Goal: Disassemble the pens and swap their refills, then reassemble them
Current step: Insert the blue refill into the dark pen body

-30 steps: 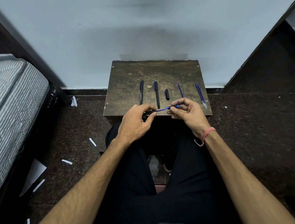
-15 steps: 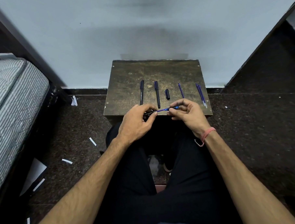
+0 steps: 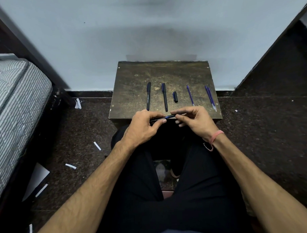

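My left hand (image 3: 144, 127) grips a black pen barrel (image 3: 157, 119) at the near edge of the small wooden table (image 3: 130, 82). My right hand (image 3: 195, 120) pinches the blue refill (image 3: 169, 116), which is mostly inside that barrel; only a short blue stretch shows between the hands. On the table lie two black pens (image 3: 148, 98) (image 3: 164, 96), a black cap (image 3: 175, 97), one blue refill (image 3: 190, 95) and a pair of blue refills (image 3: 210, 97) at the right.
A pale wall stands right behind the table. A striped mattress (image 3: 13, 105) on a dark frame is at the left. White paper scraps (image 3: 70, 166) lie on the dark floor. My legs in black trousers are under the table's near edge.
The blue refill has slid further into the barrel; much less of it shows. My hands have come closer together.
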